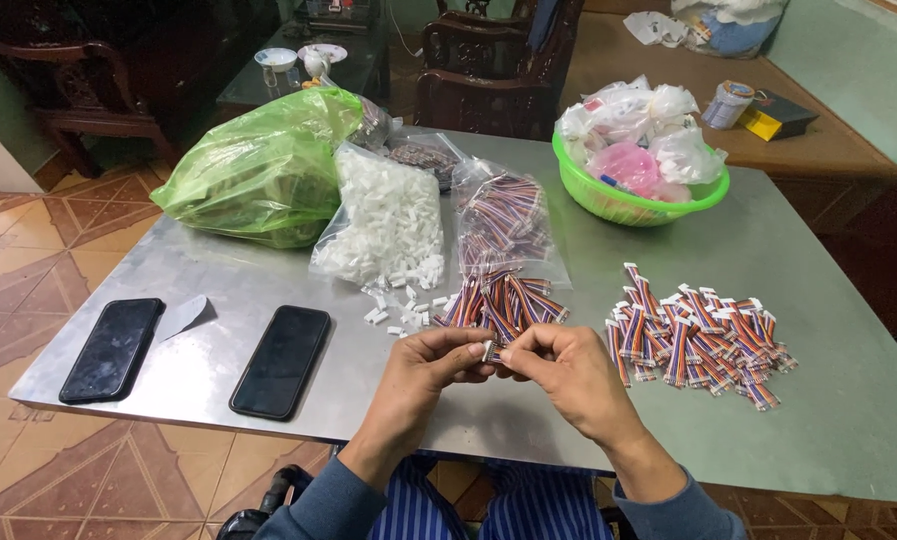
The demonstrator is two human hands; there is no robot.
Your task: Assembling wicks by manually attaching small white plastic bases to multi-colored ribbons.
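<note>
Striped ribbon-cable piece (491,349), tiny and partly hidden, sits at lower centre of the frame, pinched between both hands above the near edge of the metal table (818,400). Left hand (423,365) grips it from the left with thumb and forefinger closed; right hand (565,368) closes on it from the right, fingertips nearly touching the left's. Doing this well likely means keeping the pinch close to the cable's end and the piece square. Loose cables (503,302) lie just above the hands, white connectors (408,300) beside them, a larger cable pile (696,335) to the right.
</note>
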